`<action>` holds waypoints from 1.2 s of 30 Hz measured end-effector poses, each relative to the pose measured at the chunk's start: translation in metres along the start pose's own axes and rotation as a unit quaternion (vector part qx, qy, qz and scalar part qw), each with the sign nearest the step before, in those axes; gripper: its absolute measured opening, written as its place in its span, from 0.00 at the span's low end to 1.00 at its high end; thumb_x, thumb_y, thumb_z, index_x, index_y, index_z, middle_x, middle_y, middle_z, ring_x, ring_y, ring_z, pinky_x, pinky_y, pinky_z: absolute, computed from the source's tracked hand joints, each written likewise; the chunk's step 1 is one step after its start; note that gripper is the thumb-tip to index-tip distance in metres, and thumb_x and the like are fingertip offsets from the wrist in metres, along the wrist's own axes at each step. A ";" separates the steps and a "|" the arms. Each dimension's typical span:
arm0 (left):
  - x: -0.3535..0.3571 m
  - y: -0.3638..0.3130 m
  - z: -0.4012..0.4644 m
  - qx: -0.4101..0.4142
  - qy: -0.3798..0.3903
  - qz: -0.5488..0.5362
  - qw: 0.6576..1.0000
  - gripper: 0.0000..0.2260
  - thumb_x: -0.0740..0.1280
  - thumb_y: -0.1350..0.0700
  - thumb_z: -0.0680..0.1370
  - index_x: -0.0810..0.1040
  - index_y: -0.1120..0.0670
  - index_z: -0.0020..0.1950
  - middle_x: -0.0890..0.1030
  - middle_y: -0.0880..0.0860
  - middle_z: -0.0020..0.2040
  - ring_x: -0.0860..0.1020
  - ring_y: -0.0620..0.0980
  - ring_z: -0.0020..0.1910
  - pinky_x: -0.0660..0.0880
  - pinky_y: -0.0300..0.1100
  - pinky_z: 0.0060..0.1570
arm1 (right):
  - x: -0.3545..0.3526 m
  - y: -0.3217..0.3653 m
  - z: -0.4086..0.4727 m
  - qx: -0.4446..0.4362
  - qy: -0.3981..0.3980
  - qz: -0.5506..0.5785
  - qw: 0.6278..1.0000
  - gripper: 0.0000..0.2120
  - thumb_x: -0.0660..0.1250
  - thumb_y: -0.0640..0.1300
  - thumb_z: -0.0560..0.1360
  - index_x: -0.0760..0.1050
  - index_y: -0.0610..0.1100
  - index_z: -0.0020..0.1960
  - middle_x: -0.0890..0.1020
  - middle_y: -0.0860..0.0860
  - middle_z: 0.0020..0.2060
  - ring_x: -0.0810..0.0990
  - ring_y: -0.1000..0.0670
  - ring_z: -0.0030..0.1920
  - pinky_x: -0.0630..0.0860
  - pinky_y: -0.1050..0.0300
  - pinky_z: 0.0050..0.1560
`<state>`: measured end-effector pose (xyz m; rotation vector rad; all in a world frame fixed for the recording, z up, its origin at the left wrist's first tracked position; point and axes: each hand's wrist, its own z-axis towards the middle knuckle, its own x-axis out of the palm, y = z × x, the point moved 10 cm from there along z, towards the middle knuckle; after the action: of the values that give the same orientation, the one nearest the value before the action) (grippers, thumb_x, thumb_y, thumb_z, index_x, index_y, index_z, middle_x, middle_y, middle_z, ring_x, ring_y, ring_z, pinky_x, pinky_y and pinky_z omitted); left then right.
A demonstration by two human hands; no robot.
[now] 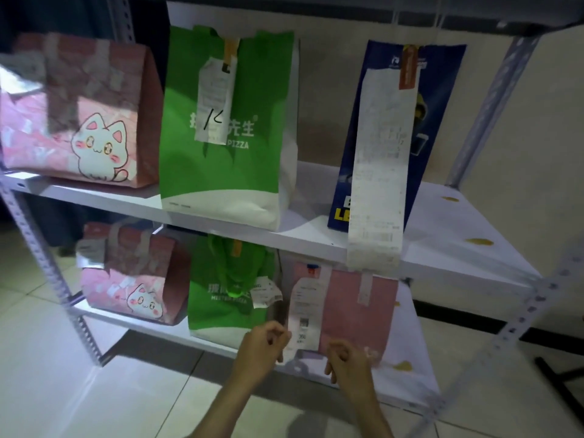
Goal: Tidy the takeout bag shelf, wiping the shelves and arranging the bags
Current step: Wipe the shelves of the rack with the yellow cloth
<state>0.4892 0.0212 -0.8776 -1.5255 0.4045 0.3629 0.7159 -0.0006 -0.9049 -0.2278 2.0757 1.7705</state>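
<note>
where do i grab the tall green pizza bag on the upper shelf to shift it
Take the green pizza bag by its two narrow side walls near the top, coming from the front. It stands upright and tall, its mouth is sealed with a receipt taped down the front, and no handles show.

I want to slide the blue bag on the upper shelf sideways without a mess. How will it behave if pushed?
The blue bag is tall and narrow and already leans, so a push up high would probably tip it; low down seems safer. Its long receipt hangs loose past the upper shelf edge, so it would likely flap or snag. The paper sides probably crease easily.
</note>
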 end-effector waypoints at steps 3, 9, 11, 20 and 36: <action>0.019 0.045 -0.003 -0.059 -0.001 0.005 0.998 0.03 0.73 0.52 0.79 0.80 0.45 0.49 0.85 0.47 0.36 0.84 0.47 0.35 0.82 0.49 0.46 | 0.024 -0.024 0.001 0.041 0.012 0.032 0.999 0.06 0.68 0.37 0.80 0.79 0.47 0.53 0.85 0.45 0.37 0.81 0.49 0.32 0.77 0.50 0.37; 0.047 0.065 0.000 -0.076 0.034 0.011 0.996 0.14 0.69 0.46 0.80 0.75 0.46 0.64 0.81 0.44 0.40 0.80 0.41 0.38 0.73 0.36 0.38 | 0.040 -0.032 0.006 0.044 -0.005 0.029 0.999 0.02 0.69 0.41 0.80 0.81 0.46 0.50 0.84 0.47 0.30 0.80 0.52 0.30 0.78 0.51 0.36; 0.043 0.068 -0.003 -0.078 0.031 0.013 0.996 0.10 0.70 0.46 0.80 0.78 0.45 0.60 0.82 0.47 0.41 0.82 0.47 0.41 0.76 0.41 0.41 | 0.038 -0.033 0.004 0.045 -0.023 0.002 0.999 0.06 0.70 0.46 0.80 0.80 0.47 0.44 0.85 0.48 0.31 0.81 0.51 0.30 0.80 0.48 0.40; -0.042 0.071 -0.012 -0.075 -0.118 -0.116 0.983 0.03 0.71 0.53 0.81 0.81 0.49 0.47 0.84 0.49 0.34 0.81 0.42 0.32 0.77 0.39 0.37 | 0.085 -0.029 -0.022 0.033 0.039 -0.086 0.995 0.21 0.69 0.51 0.80 0.78 0.45 0.30 0.80 0.52 0.24 0.77 0.57 0.26 0.72 0.62 0.32; -0.150 0.102 -0.026 -0.075 -0.143 -0.096 0.982 0.05 0.70 0.56 0.80 0.81 0.52 0.44 0.84 0.49 0.33 0.82 0.49 0.34 0.79 0.50 0.44 | 0.203 0.083 -0.042 -0.093 0.162 -0.073 0.980 0.10 0.67 0.39 0.79 0.82 0.46 0.40 0.84 0.47 0.30 0.79 0.51 0.28 0.74 0.55 0.35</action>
<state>0.3087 -0.0001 -0.8971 -1.6148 0.0030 0.4607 0.4925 0.0013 -0.9059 -0.7489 2.0391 1.9399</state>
